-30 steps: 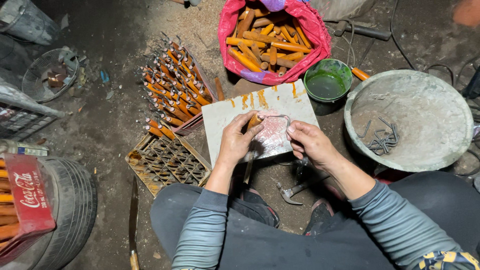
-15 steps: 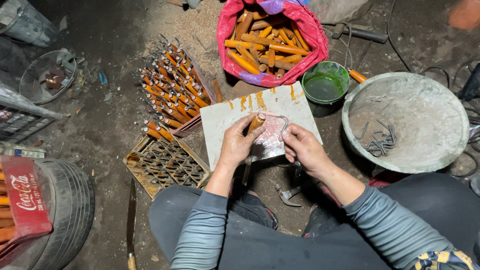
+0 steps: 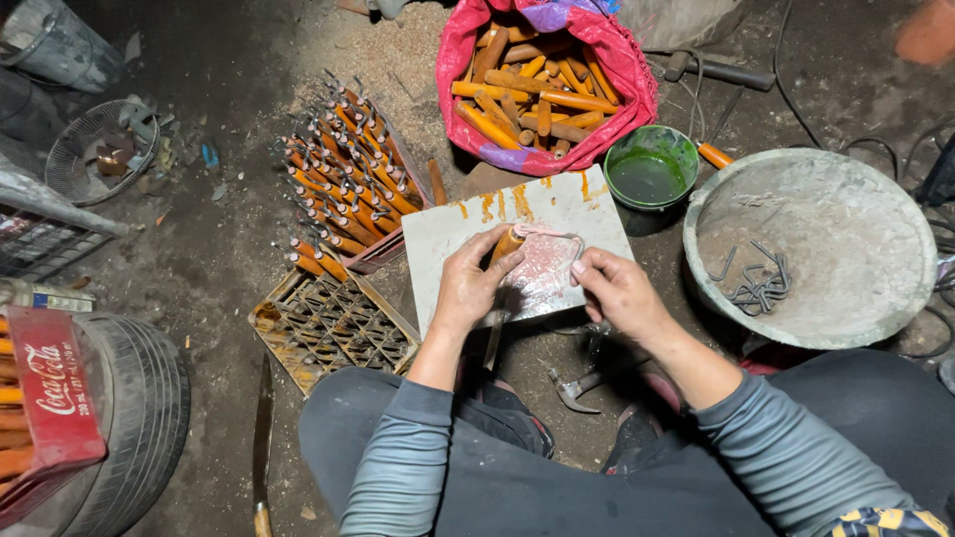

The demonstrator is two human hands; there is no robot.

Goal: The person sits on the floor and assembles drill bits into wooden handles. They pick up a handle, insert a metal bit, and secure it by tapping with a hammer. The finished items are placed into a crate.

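Orange wooden handle point(image 3: 507, 242) gripped in left hand point(image 3: 468, 288) | right hand point(image 3: 617, 288) pinching bent metal hook point(image 3: 575, 249) | finished pile point(image 3: 348, 179) at 10 o'clock, bare handles point(image 3: 537, 89) at 12 remain.

The left hand point(image 3: 468, 288) covers most of the orange wooden handle point(image 3: 507, 242); only its upper end shows. The bent wire hook point(image 3: 569, 249) runs under the right hand point(image 3: 619, 293), so its lower end is hidden. What the metal pieces point(image 3: 756, 283) in the grey basin point(image 3: 875, 298) are is hard to tell, perhaps more hooks. The red crate point(image 3: 45, 398) is cut off by the left edge
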